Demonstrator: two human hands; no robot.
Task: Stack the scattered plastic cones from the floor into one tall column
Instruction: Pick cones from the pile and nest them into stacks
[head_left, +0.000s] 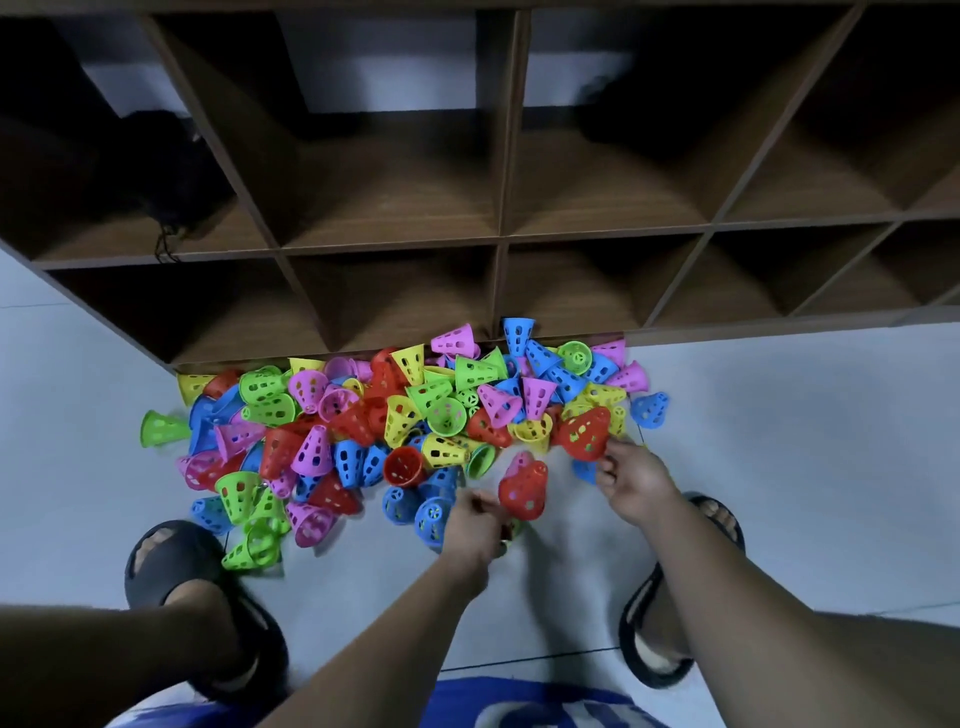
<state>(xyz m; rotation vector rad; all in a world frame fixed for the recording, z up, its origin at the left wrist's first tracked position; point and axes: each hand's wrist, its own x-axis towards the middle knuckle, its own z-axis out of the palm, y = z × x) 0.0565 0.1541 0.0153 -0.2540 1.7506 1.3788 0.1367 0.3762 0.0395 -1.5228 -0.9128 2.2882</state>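
Several perforated plastic cones in red, green, blue, yellow and pink lie in a loose pile (395, 415) on the pale floor against the shelf's foot. My left hand (474, 522) grips the wide end of a short nested stack (522, 491). Its outer cone is red and a pink tip pokes out at the far end. My right hand (631, 480) pinches the rim of a single red cone (584, 431) at the pile's right edge, a little beyond and to the right of the stack. The stack's inner cones are hidden.
A dark wooden cubby shelf (498, 234) runs across the back, right behind the pile. My feet in black slippers stand at the left (171, 566) and right (670, 623). Bare pale floor (805, 441) stretches to the right of the pile.
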